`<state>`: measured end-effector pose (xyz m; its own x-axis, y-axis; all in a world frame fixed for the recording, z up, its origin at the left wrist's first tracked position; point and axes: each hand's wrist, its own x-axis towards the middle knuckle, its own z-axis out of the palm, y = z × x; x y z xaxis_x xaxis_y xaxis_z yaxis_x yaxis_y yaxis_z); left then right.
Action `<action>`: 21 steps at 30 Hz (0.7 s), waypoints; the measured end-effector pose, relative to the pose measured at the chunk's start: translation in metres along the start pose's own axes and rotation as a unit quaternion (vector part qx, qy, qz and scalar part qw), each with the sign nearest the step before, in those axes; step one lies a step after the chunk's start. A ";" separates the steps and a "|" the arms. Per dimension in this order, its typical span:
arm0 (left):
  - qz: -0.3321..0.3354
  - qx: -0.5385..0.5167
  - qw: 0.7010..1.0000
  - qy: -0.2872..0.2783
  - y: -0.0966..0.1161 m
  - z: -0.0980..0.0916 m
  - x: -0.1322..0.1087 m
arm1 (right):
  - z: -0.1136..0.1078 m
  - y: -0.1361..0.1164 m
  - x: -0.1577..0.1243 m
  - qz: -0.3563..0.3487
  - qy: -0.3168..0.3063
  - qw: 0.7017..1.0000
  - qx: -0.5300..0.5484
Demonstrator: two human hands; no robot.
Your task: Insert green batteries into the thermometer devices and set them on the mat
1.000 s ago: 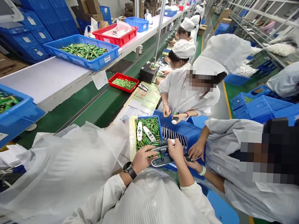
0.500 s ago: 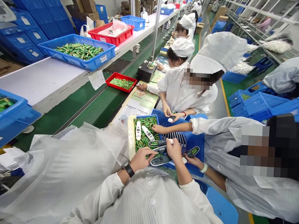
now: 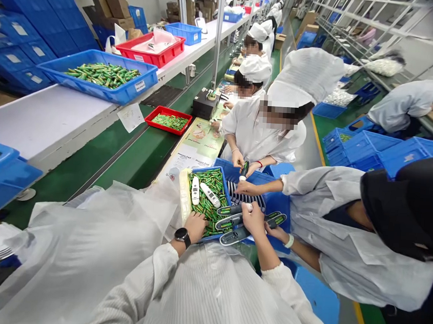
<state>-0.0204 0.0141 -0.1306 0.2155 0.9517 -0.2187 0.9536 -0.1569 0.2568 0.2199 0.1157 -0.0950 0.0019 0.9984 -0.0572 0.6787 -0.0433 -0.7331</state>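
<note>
My right hand (image 3: 253,220) is closed around several handheld thermometers (image 3: 234,235), fanned out with dark backs upward; green batteries show in some open compartments. My left hand (image 3: 195,226) is at the near edge of the battery pile (image 3: 206,208), its fingers bent together onto the green batteries and the tips partly hidden. That pile fills a blue bin (image 3: 225,183) in front of me. On top of the batteries lie two white thermometers (image 3: 195,190) with small displays. Right of the bin, thermometers stand in a row (image 3: 251,199) inside a larger blue crate (image 3: 280,201).
A co-worker's hand (image 3: 247,188) reaches over the crate from the right; their other hand (image 3: 276,232) holds a thermometer close to mine. Another person across handles a thermometer (image 3: 244,169). A red tray (image 3: 167,120) of batteries sits on the green conveyor (image 3: 128,159); a blue tray (image 3: 103,91) stands on the shelf.
My left hand has moved from the thermometers down and left onto the batteries. My right hand still holds its thermometers. The co-worker's upper hand has shifted from the batteries to the crate.
</note>
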 end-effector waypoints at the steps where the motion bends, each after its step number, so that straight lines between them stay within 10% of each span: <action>1: 0.001 -0.003 1.000 0.000 -0.001 0.003 0.002 | 0.001 0.001 -0.001 0.002 -0.002 1.000 -0.003; 14: 0.040 -0.152 0.986 0.047 -0.014 -0.015 -0.008 | 0.011 0.018 -0.004 -0.002 -0.001 1.000 0.004; 21: -0.001 -0.537 0.833 0.136 0.013 -0.051 -0.018 | 0.015 0.014 -0.003 -0.016 0.004 0.999 0.033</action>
<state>-0.0224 0.0087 -0.0754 0.0194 0.9992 -0.0354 0.1854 0.0312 0.9822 0.2182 0.1117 -0.1156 -0.0131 0.9995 -0.0270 0.6291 -0.0127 -0.7772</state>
